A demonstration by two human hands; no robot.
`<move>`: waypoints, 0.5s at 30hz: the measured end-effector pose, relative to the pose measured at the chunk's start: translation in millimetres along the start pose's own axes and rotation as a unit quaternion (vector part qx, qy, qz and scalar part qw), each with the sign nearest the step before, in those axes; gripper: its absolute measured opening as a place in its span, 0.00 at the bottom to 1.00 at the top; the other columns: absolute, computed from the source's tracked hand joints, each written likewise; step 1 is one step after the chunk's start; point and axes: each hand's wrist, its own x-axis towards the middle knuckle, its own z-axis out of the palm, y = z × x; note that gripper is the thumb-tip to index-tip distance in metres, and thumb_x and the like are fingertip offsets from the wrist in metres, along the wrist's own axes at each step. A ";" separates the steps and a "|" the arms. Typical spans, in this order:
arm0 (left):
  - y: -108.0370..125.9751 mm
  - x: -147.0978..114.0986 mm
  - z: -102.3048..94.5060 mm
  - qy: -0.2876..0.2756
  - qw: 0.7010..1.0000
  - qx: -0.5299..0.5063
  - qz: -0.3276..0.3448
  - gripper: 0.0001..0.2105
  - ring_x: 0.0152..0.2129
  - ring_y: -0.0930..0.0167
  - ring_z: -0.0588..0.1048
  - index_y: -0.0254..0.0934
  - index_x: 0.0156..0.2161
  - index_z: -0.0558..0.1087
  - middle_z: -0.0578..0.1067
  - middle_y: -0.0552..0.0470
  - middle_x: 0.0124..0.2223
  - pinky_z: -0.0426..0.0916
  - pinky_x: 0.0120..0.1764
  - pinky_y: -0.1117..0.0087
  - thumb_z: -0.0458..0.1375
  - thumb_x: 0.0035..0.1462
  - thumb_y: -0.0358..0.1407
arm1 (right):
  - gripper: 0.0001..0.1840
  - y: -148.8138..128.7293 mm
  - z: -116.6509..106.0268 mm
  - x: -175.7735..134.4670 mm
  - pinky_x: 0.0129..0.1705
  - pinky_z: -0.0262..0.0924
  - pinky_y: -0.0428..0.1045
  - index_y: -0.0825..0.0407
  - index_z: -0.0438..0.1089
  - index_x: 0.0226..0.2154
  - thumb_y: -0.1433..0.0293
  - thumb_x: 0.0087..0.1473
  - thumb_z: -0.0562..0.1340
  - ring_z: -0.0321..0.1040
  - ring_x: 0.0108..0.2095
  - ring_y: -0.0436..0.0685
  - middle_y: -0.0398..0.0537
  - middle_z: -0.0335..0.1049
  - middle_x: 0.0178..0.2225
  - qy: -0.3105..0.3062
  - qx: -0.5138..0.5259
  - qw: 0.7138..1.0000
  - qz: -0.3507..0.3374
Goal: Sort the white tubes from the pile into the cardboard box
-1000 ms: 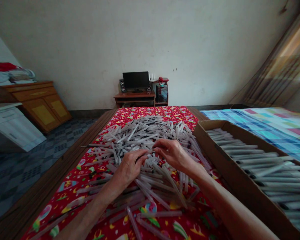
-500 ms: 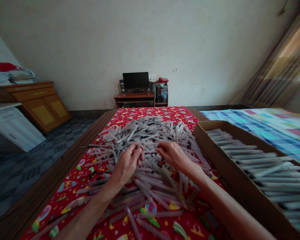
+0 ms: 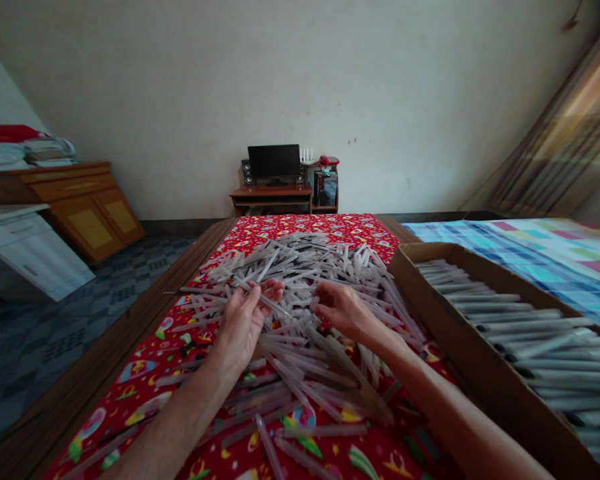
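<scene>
A large heap of translucent plastic tubes (image 3: 300, 287) is spread over a red patterned cloth (image 3: 330, 227) on the counter (image 3: 130, 333). The left hand (image 3: 243, 320) is held palm-up at the near side of the heap, fingers curled loosely, with one tube (image 3: 273, 305) laid across its fingertips. The right hand (image 3: 343, 310) is rested on the heap just beside it, fingers bent down among the tubes; whether anything is gripped cannot be told. To the right, a cardboard box (image 3: 430, 293) is filled with tubes laid in rows.
</scene>
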 end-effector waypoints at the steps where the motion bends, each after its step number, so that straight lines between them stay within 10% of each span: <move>1: 0.7 -0.4 0.8 0.005 1.000 -0.009 0.006 0.09 0.36 0.65 0.77 0.34 0.29 0.63 0.77 0.48 0.32 0.71 0.41 0.61 0.61 0.46 0.28 | 0.05 -5.2 -0.3 2.8 0.25 0.50 0.42 0.56 0.64 0.28 0.70 0.48 0.58 0.59 0.22 0.46 0.42 0.65 0.23 -0.011 0.092 0.995 0.022; 4: 3.2 -2.9 3.6 0.007 0.999 -0.023 0.022 0.07 0.39 0.64 0.76 0.33 0.29 0.65 0.78 0.47 0.33 0.70 0.45 0.59 0.60 0.47 0.28 | 0.12 -16.3 5.3 5.7 0.24 0.53 0.42 0.56 0.63 0.29 0.63 0.46 0.61 0.61 0.22 0.46 0.41 0.65 0.23 -0.028 0.288 0.956 0.043; 15: 9.2 -9.3 11.2 0.024 0.997 -0.059 0.049 0.07 0.35 0.67 0.77 0.35 0.29 0.62 0.77 0.49 0.32 0.68 0.46 0.58 0.59 0.50 0.28 | 0.18 -34.0 17.8 -4.2 0.31 0.61 0.45 0.56 0.62 0.31 0.61 0.42 0.66 0.64 0.25 0.46 0.43 0.67 0.26 -0.021 0.512 0.853 0.103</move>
